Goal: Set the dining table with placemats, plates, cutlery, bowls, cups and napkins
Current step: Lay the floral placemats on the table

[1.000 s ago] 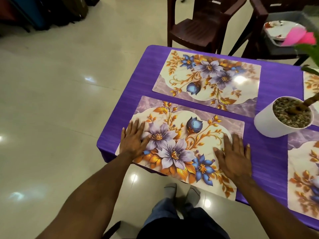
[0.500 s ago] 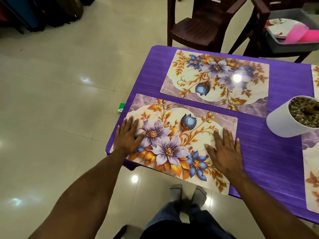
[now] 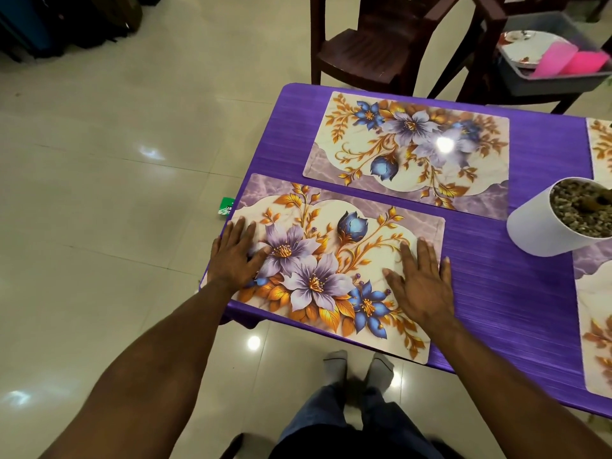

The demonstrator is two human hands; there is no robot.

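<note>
A floral placemat lies at the near left corner of the purple table, its front edge hanging slightly past the table edge. My left hand presses flat on the mat's left end, fingers straight. My right hand lies flat on its right part, fingers spread. A second floral placemat lies just beyond it. Parts of two more mats show at the right edge, one near and one far.
A white pot of pebbles stands right of the mats. A grey tub with a plate and pink cups sits on a dark chair; another dark chair stands behind the table. A green packet lies on the floor.
The near placemat has slid a little farther onto the table under both flat hands. The view has swung left and up, so the pot sits nearer the right edge.
</note>
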